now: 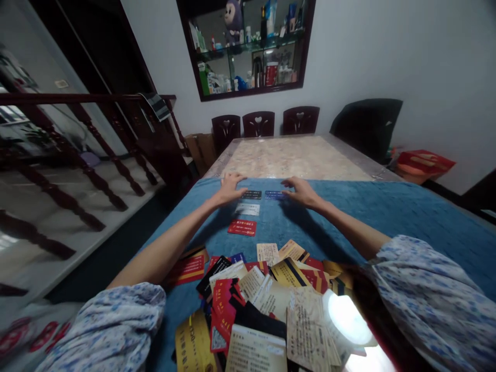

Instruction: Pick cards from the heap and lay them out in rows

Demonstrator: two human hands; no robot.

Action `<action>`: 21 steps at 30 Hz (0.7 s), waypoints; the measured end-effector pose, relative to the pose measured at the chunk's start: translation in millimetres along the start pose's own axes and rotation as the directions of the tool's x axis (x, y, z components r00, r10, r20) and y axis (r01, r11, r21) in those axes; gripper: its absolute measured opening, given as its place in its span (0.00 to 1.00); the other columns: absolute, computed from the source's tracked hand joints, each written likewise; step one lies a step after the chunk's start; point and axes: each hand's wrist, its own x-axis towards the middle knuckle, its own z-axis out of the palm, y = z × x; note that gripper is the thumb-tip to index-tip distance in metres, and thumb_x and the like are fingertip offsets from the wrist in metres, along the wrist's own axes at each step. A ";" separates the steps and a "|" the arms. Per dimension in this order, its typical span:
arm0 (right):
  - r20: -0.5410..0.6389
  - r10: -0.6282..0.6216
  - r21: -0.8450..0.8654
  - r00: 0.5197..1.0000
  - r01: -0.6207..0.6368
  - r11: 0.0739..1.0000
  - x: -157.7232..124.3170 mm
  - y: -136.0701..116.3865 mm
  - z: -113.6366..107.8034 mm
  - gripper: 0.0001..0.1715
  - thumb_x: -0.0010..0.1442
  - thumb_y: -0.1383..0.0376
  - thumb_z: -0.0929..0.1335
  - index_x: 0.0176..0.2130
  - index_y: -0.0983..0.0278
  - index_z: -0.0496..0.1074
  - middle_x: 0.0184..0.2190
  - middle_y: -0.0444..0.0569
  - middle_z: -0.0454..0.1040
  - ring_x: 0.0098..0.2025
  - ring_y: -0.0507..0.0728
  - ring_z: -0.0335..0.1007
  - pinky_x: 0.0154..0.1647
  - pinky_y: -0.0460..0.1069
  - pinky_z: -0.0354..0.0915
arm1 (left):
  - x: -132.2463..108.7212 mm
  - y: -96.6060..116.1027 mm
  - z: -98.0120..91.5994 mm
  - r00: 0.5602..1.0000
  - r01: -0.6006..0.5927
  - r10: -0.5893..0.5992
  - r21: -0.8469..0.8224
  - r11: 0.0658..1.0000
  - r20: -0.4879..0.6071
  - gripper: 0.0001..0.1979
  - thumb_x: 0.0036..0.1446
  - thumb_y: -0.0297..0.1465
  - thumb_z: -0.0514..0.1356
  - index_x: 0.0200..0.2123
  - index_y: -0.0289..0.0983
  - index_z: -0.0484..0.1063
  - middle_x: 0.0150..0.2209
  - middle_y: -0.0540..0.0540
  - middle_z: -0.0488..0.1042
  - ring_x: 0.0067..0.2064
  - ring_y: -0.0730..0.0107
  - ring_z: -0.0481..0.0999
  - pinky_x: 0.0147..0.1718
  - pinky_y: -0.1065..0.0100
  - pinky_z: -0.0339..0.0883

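Note:
My left hand (230, 190) is at the far part of a blue cloth (310, 227), fingers apart, with the thumb by the left end of a black card (253, 195). Opposite it, my right hand (301, 191) is spread with its thumb at the right edge of a blue card (273, 195); whether it touches is unclear. Below the black card lie a white card (248, 209) and a red card (242, 227), in a column. Nearer me is a loose heap of printed cards, among them a gold card (194, 341) and a cream card (256, 351).
Past the cloth the marble-patterned tabletop (282, 155) continues toward several dark chairs (259, 124). A wooden railing (96, 144) runs along the left. A red bag (426, 161) stands right of the table. Bright glare (351, 315) covers part of the card heap.

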 end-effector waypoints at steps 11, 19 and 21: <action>-0.097 -0.189 0.133 0.977 0.201 0.971 -16.6 -74.8 -0.6 0.10 0.57 0.68 0.67 0.39 0.64 0.76 0.33 0.49 0.72 0.37 0.56 0.67 0.41 0.50 0.63 | -96.2 -27.7 -29.6 0.994 -0.051 0.061 0.114 0.992 -0.089 0.21 0.59 0.33 0.60 0.56 0.39 0.71 0.55 0.40 0.69 0.55 0.52 0.60 0.53 0.46 0.58; -0.027 -0.290 0.195 0.957 0.289 0.937 -39.9 -122.2 9.7 0.10 0.57 0.72 0.68 0.40 0.64 0.75 0.36 0.50 0.72 0.40 0.58 0.65 0.44 0.52 0.61 | -168.0 -32.3 -30.0 0.991 -0.060 0.077 0.146 0.987 -0.113 0.19 0.62 0.34 0.57 0.55 0.39 0.71 0.54 0.39 0.70 0.55 0.52 0.62 0.53 0.47 0.58; 0.007 -0.337 0.205 0.942 0.328 0.922 -46.1 -132.8 13.3 0.10 0.58 0.72 0.68 0.41 0.64 0.75 0.37 0.51 0.73 0.42 0.58 0.65 0.46 0.53 0.60 | -184.7 -34.1 -29.5 0.991 -0.053 0.071 0.150 0.987 -0.114 0.18 0.62 0.34 0.56 0.54 0.39 0.71 0.54 0.39 0.70 0.55 0.51 0.62 0.54 0.47 0.58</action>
